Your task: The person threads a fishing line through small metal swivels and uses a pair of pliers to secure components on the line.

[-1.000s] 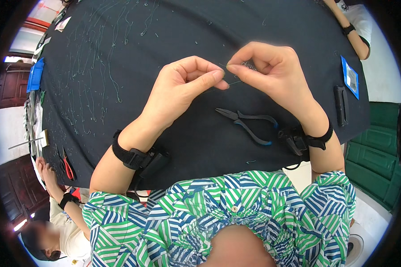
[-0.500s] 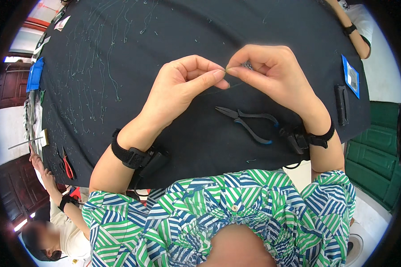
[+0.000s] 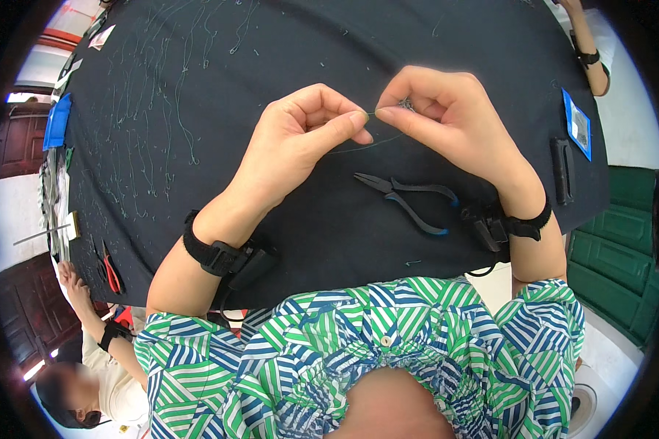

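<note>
Over the dark cloth, my left hand (image 3: pixel 300 132) pinches a thin green thread (image 3: pixel 371 114) between thumb and forefinger. My right hand (image 3: pixel 447 110) pinches the same thread, and a short stretch of it spans the small gap between my fingertips. A bunch of small silvery metal pieces (image 3: pixel 406 104) shows among the curled fingers of my right hand; their exact kind is too small to tell. More thread hangs in a loose curve below both hands. Nearer to me, pliers (image 3: pixel 410 201) with grey-blue handles lie spread on the cloth, touched by neither hand.
Many green threads (image 3: pixel 190 139) with tiny ends lie across the left of the black-covered table (image 3: pixel 329 241). Red-handled pliers (image 3: pixel 110 272) sit at the left edge. On the right are a blue packet (image 3: pixel 577 124) and a black bar-shaped object (image 3: pixel 562 172). Other people's arms show at both sides.
My fingertips, touching before, have drawn slightly apart, and thread shows between them. The co-workers' arms at left and upper right have shifted a little.
</note>
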{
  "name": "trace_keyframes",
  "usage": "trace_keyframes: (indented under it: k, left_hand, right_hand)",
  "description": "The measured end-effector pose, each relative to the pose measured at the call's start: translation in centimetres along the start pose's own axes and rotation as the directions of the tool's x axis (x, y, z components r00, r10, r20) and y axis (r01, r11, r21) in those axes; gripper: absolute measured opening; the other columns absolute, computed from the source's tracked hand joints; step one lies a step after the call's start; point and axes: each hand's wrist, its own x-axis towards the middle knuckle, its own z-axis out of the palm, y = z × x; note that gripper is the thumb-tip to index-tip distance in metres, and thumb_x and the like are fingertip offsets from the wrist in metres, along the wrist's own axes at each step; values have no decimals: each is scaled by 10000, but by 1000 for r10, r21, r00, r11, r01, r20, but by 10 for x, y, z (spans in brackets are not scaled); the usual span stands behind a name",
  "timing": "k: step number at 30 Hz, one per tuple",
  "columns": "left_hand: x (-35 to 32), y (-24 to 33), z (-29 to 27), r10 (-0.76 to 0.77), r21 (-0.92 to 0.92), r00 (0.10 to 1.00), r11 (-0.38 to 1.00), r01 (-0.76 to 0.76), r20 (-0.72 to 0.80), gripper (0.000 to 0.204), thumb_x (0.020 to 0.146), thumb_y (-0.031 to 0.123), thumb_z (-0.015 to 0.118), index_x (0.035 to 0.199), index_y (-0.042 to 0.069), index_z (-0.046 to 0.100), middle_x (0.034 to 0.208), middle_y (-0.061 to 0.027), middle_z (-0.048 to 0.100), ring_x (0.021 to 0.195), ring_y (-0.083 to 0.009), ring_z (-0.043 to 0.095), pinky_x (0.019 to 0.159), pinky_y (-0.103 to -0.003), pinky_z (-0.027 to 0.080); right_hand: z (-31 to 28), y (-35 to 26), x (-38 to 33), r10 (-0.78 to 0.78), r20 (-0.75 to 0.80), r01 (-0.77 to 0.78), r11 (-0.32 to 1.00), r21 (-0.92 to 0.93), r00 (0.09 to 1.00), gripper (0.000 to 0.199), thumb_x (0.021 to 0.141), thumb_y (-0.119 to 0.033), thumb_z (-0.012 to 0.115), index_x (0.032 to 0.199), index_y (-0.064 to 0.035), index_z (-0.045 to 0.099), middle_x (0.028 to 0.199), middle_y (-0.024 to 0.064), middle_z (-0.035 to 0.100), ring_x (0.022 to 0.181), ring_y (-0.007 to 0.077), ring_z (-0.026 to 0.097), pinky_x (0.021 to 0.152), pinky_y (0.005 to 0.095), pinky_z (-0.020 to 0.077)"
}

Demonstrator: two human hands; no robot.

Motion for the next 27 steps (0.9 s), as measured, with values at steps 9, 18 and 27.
trace_keyframes:
  k: [9,18,27]
  left_hand:
    - [0,0,1,2,-26,1000,1000,-3,-14,169,941,232,630,1021,87,659,865,-16,717,613,19,467,528,-153,300]
    - [0,1,2,-12,-22,1000,1000,12,-7,201,948,229,622,1053,61,654,881,-34,718,594,26,453,512,-138,294]
    - [0,1,2,-21,-37,1000,999,20,-6,205,949,235,621,1055,62,652,878,-29,715,585,29,441,506,-139,290]
  right_hand:
    - [4,5,1,81,-111,-63,986,158,991,159,861,-188,679,877,-30,673,524,-65,296,500,34,287,475,257,243]
    - [5,4,0,95,-62,-81,977,199,994,163,873,-185,671,877,-22,664,529,-72,324,507,26,285,474,248,238]
    - [4,2,0,116,16,-117,978,175,993,169,891,-186,655,892,-17,657,541,-68,366,511,23,307,473,241,242]
